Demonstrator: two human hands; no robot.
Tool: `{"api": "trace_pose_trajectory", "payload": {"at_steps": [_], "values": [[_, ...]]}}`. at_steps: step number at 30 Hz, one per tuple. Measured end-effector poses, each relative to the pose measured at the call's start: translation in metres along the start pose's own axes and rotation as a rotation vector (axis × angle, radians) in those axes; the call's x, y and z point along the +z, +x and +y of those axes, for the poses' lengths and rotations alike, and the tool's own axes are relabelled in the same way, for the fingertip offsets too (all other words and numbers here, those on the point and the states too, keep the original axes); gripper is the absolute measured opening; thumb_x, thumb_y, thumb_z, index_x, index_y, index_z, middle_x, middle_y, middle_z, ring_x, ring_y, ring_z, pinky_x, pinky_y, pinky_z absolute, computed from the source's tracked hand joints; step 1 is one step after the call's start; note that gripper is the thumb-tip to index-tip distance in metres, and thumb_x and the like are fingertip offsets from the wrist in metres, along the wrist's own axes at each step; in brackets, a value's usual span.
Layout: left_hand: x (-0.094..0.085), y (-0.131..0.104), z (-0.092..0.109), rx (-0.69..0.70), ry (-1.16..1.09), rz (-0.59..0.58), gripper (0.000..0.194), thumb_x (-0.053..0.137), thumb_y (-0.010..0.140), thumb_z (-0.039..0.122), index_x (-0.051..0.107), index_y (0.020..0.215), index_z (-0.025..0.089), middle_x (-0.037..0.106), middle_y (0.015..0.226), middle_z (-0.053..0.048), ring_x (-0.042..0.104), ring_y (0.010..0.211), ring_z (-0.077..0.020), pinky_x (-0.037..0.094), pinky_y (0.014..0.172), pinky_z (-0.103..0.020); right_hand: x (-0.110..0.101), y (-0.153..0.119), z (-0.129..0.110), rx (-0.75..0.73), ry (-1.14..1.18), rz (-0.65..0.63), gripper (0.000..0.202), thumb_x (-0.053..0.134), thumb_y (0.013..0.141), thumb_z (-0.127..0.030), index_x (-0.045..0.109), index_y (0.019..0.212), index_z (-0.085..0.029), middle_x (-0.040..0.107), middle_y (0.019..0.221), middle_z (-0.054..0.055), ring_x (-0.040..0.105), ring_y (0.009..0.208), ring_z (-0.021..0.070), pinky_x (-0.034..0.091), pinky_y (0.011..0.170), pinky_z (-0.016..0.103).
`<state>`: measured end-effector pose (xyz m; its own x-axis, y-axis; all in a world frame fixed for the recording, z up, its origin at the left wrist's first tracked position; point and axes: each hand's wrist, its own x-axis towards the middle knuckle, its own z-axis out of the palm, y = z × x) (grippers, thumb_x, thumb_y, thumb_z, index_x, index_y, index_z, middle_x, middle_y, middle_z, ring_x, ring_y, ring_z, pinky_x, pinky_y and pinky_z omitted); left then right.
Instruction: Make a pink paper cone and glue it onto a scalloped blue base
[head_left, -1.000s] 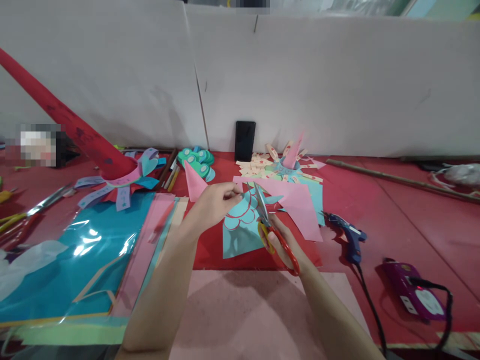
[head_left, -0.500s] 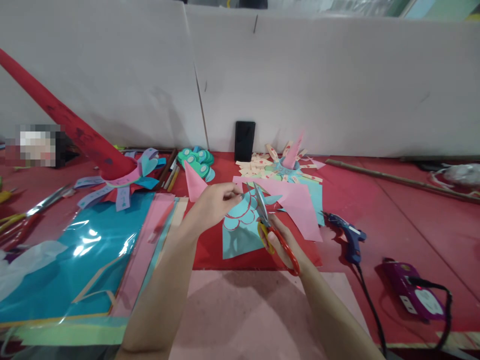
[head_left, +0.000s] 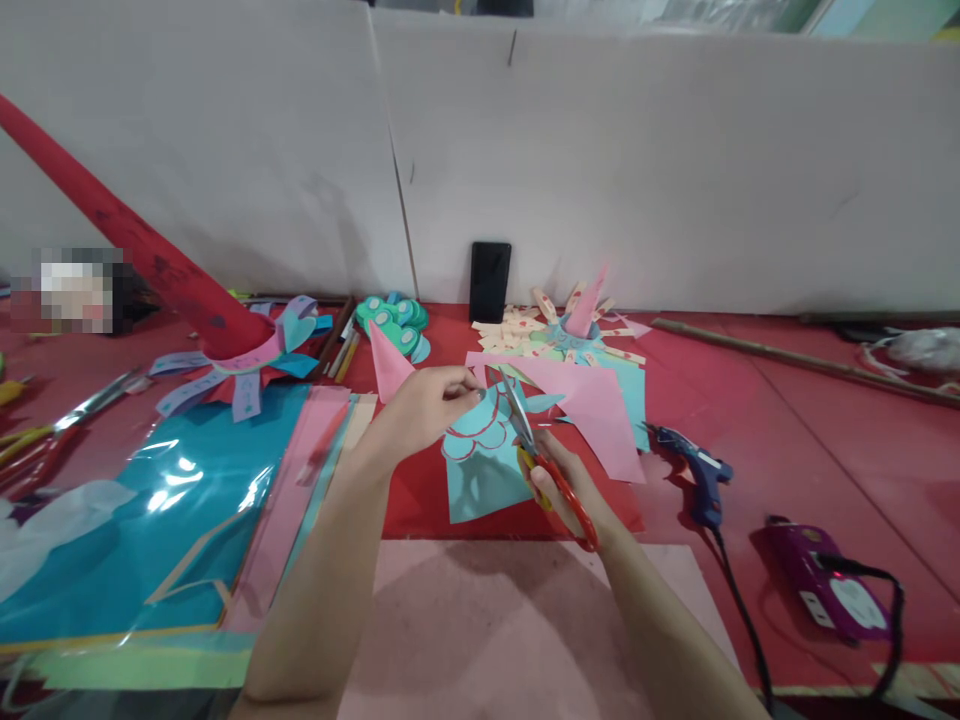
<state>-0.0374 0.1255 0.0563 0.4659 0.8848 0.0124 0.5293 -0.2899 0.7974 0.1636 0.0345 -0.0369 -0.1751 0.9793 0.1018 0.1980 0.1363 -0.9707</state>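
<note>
Between the thumb and fingers of my left hand [head_left: 435, 405] is a light blue paper piece [head_left: 474, 425] with a scalloped edge and red outlines. My right hand [head_left: 566, 470] is wrapped around the red and yellow handles of a pair of scissors [head_left: 523, 418]. Their blades point up and away, at the right edge of the blue piece, slightly apart. Below the piece lies a light blue sheet [head_left: 487, 490], on a red sheet [head_left: 420, 510]. Pink paper [head_left: 600, 410] with a cut-away edge lies just beyond my right hand.
A blue glue gun [head_left: 697, 475] and a purple power strip [head_left: 829, 585] with a cord lie at the right. A dark phone [head_left: 490, 283] leans on the white wall. Paper cones [head_left: 389, 362] and a tall red cone [head_left: 180, 285] stand farther back. Another pair of scissors [head_left: 82, 410] lies left.
The scalloped blue piece has shifted and turned slightly to the left in my left hand. The scissor blades have swung slightly left and look a little more apart.
</note>
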Motion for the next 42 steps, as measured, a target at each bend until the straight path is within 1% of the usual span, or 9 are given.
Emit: {"api": "trace_pose_trajectory", "payload": {"at_steps": [6, 9, 14, 18, 24, 29, 33, 42], "values": [[-0.002, 0.0, -0.001, -0.029, -0.006, -0.024, 0.022, 0.052, 0.081, 0.036, 0.061, 0.081, 0.016, 0.062, 0.071, -0.001, 0.057, 0.066, -0.0139, 0.041, 0.056, -0.023, 0.001, 0.0, -0.006, 0.016, 0.03, -0.021, 0.045, 0.049, 0.087, -0.059, 0.053, 0.11, -0.02, 0.042, 0.063, -0.004, 0.035, 0.052, 0.0091, 0.031, 0.047, 0.023], [-0.003, 0.001, 0.001, -0.047, -0.034, -0.034, 0.021, 0.052, 0.081, 0.035, 0.062, 0.08, 0.016, 0.064, 0.073, -0.002, 0.059, 0.068, -0.0145, 0.042, 0.058, -0.023, 0.001, -0.001, -0.008, 0.026, 0.039, -0.027, 0.045, 0.049, 0.087, -0.059, 0.052, 0.109, -0.02, 0.039, 0.062, -0.005, 0.033, 0.051, 0.0086, 0.029, 0.046, 0.023], [-0.008, 0.0, 0.007, -0.101, -0.098, -0.02, 0.013, 0.057, 0.077, 0.027, 0.063, 0.081, 0.017, 0.065, 0.072, 0.0, 0.061, 0.067, -0.0137, 0.046, 0.06, -0.022, 0.0, -0.001, -0.009, 0.02, 0.017, -0.051, 0.046, 0.049, 0.086, -0.061, 0.051, 0.106, -0.02, 0.038, 0.062, -0.005, 0.033, 0.051, 0.0087, 0.028, 0.047, 0.024], [-0.009, -0.002, 0.01, -0.113, -0.096, -0.003, 0.011, 0.058, 0.076, 0.025, 0.064, 0.08, 0.017, 0.065, 0.07, 0.001, 0.062, 0.065, -0.0128, 0.046, 0.06, -0.022, 0.002, -0.001, -0.008, 0.016, 0.019, -0.043, 0.047, 0.047, 0.086, -0.063, 0.051, 0.105, -0.02, 0.038, 0.061, -0.005, 0.032, 0.05, 0.0086, 0.027, 0.047, 0.024], [-0.008, -0.002, 0.006, -0.121, -0.096, 0.013, 0.015, 0.058, 0.077, 0.029, 0.066, 0.082, 0.017, 0.066, 0.069, 0.0, 0.063, 0.065, -0.0141, 0.046, 0.058, -0.022, 0.002, 0.0, -0.007, 0.02, 0.015, -0.049, 0.048, 0.047, 0.085, -0.064, 0.051, 0.105, -0.02, 0.037, 0.06, -0.006, 0.03, 0.05, 0.0088, 0.025, 0.047, 0.025], [-0.01, 0.001, 0.003, -0.112, -0.08, 0.036, 0.013, 0.058, 0.076, 0.028, 0.065, 0.08, 0.018, 0.067, 0.071, 0.0, 0.064, 0.07, -0.015, 0.048, 0.063, -0.023, 0.001, 0.0, -0.009, 0.006, -0.012, -0.063, 0.051, 0.046, 0.084, -0.067, 0.05, 0.104, -0.02, 0.036, 0.061, -0.006, 0.031, 0.051, 0.009, 0.026, 0.048, 0.025], [-0.011, 0.002, 0.001, -0.137, -0.083, 0.036, 0.014, 0.058, 0.076, 0.028, 0.066, 0.08, 0.018, 0.067, 0.07, 0.0, 0.064, 0.069, -0.0149, 0.048, 0.062, -0.023, 0.002, 0.0, -0.01, 0.008, -0.029, -0.076, 0.052, 0.044, 0.085, -0.067, 0.05, 0.104, -0.019, 0.036, 0.062, -0.006, 0.03, 0.052, 0.0088, 0.026, 0.049, 0.025], [-0.011, 0.001, -0.001, -0.145, -0.103, 0.023, 0.016, 0.059, 0.076, 0.031, 0.067, 0.081, 0.018, 0.066, 0.069, -0.001, 0.063, 0.067, -0.0155, 0.047, 0.06, -0.024, 0.002, 0.0, -0.01, 0.015, -0.004, -0.076, 0.054, 0.045, 0.083, -0.069, 0.052, 0.103, -0.018, 0.036, 0.061, -0.005, 0.029, 0.052, 0.0086, 0.024, 0.049, 0.025]]}}
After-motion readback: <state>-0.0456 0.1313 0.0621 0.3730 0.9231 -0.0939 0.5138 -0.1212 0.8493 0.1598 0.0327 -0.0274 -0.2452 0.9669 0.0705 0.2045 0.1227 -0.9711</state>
